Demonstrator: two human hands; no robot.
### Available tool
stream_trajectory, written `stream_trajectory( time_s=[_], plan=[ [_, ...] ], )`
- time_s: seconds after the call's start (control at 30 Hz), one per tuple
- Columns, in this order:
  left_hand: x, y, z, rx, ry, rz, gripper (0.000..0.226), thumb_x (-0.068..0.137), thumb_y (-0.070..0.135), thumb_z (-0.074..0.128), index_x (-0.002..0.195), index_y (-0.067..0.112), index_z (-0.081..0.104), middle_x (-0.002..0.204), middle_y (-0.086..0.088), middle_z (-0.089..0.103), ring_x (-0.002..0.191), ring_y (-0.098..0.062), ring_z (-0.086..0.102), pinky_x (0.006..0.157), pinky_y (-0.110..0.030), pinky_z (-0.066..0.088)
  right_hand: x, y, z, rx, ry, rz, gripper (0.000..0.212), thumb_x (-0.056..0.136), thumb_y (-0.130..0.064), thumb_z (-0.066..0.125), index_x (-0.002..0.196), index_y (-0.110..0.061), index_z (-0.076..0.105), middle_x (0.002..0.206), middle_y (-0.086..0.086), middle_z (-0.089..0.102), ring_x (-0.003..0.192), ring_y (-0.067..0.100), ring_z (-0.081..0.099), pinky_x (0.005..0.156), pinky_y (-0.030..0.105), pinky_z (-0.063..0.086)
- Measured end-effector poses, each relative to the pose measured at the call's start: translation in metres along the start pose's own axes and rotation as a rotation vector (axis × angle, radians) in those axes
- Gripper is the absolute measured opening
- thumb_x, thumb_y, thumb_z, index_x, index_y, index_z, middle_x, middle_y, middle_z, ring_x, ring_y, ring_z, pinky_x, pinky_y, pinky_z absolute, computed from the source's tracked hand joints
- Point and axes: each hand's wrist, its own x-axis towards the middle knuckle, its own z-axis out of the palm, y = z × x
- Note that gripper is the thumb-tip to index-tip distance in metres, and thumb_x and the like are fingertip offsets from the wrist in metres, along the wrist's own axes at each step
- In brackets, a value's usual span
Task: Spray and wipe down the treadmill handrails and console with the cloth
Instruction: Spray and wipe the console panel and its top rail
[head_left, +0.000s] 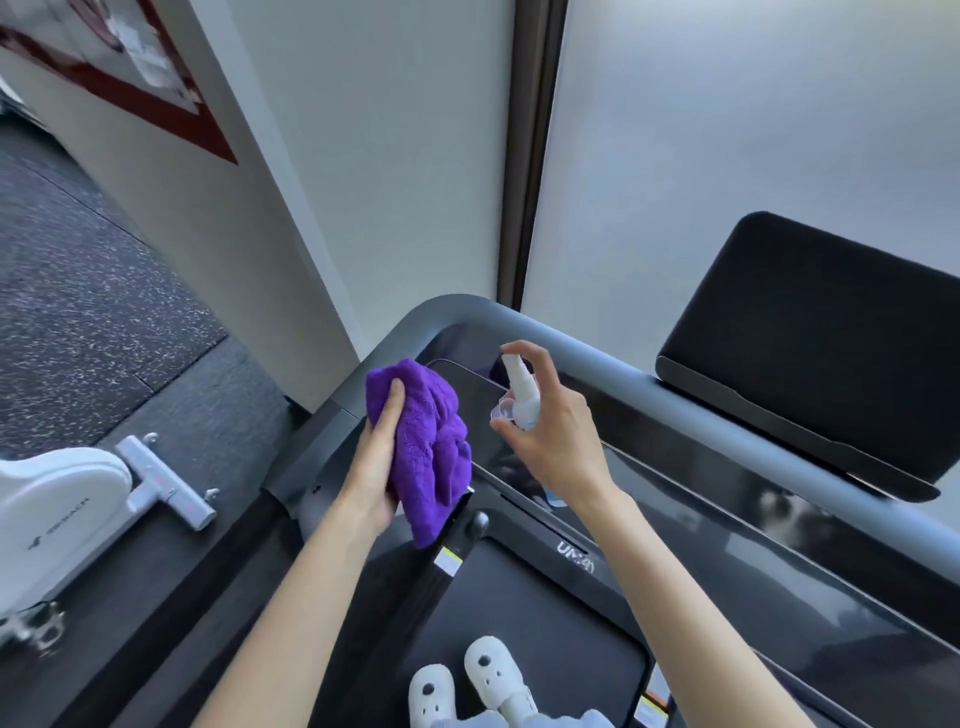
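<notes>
With the right hand (550, 431) wrapped round the spray bottle (521, 395), forefinger on its nozzle, and the left hand's (375, 457) grip bunching the purple cloth (423, 447) just left of it over the console (483, 421), aim low at the glossy panel, mist lightly, then wipe promptly.

- The left hand (376, 457) grips a bunched purple cloth (423, 447).
- The right hand (553, 431) holds a small white spray bottle (521, 395), forefinger on its top.
- Under both hands lies the dark treadmill console (675, 467).

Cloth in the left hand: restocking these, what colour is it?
Purple cloth, head view.
</notes>
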Motion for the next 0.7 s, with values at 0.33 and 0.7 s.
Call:
stream_trajectory(
  time_s=[0.33, 0.7],
  plan=[
    [-0.019, 0.024, -0.041, 0.103, 0.191, 0.27, 0.047, 0.084, 0.044, 0.062, 0.12, 0.014, 0.062, 0.084, 0.002, 0.075, 0.07, -0.009, 0.071, 0.057, -0.019, 0.054, 0.035, 0.007, 0.024, -0.426, -0.108, -0.021, 0.056, 0.085, -0.016, 0.061, 0.13, -0.03, 0.031, 0.09, 0.007, 0.059, 0.076, 0.035, 0.058, 0.06, 0.034, 0.042],
    [-0.004, 0.038, -0.059, 0.168, 0.261, 0.4, 0.043, 0.076, 0.057, 0.069, 0.11, 0.031, 0.065, 0.094, 0.0, 0.073, 0.081, -0.016, 0.07, 0.075, -0.032, 0.058, 0.039, 0.012, 0.016, -0.531, -0.05, 0.018, 0.051, 0.086, -0.011, 0.055, 0.129, -0.027, 0.034, 0.088, 0.008, 0.052, 0.071, 0.033, 0.051, 0.06, 0.034, 0.035]
  ],
)
